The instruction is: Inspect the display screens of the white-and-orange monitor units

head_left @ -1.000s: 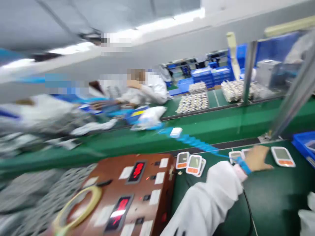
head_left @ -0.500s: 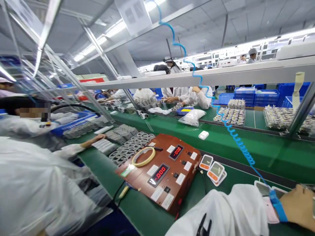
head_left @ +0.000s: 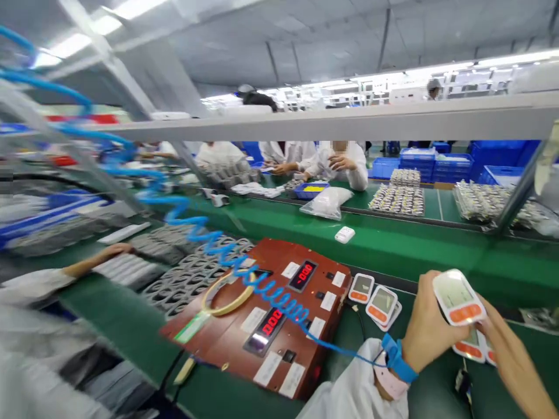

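I keep left hand point(head_left: 424, 329) fingers closed round one raised display unit point(head_left: 456, 297); right hand point(head_left: 499, 330) grip unclear. Other units point(head_left: 382, 305) lie unheld near the tabletop's point(head_left: 437, 381) far edge.

Looking like an electronics assembly floor in a factory. Stretching out in long green benches point(head_left: 131, 331) under a metal rail point(head_left: 327, 123) and ceiling tube lights point(head_left: 137, 7). Placing co-workers in white coats point(head_left: 358, 170) along the far bench. Stacking blue crates point(head_left: 417, 166) at the back. Laying out rows of grey parts point(head_left: 190, 279) and lookalike display devices point(head_left: 381, 304) on either side of a brown box point(head_left: 220, 344) with red readouts point(head_left: 265, 330). Tethering a wrist strap point(head_left: 400, 364) to coiled blue cord point(head_left: 198, 228).
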Demonstrator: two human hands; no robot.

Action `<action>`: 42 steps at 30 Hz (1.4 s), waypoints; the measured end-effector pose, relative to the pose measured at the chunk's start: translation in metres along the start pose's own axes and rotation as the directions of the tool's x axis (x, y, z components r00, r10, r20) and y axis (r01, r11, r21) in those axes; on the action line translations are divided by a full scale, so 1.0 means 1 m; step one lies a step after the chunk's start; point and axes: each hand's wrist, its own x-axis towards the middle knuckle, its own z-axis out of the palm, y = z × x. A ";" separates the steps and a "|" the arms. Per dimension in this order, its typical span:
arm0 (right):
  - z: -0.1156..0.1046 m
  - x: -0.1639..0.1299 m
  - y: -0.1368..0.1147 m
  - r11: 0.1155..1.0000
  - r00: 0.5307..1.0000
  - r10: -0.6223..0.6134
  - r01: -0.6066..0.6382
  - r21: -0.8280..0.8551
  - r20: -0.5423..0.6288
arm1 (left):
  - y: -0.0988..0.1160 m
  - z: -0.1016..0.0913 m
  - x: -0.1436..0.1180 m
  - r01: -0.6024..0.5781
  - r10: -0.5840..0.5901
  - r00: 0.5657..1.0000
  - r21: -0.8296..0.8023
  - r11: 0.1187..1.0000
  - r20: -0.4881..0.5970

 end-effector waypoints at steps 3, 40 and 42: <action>0.033 0.003 -0.009 0.995 0.995 0.073 -0.068 0.066 -0.072 | 0.008 -0.008 -0.001 0.002 -0.001 1.000 -0.049 0.999 0.010; 0.007 0.004 -0.037 0.934 0.981 0.190 -0.190 0.303 0.031 | 0.015 -0.035 0.010 -0.003 0.022 0.991 -0.150 0.989 0.130; 0.002 0.007 -0.034 0.939 0.977 0.211 -0.208 0.275 0.017 | 0.012 -0.034 0.011 0.002 0.016 0.991 -0.137 0.991 0.131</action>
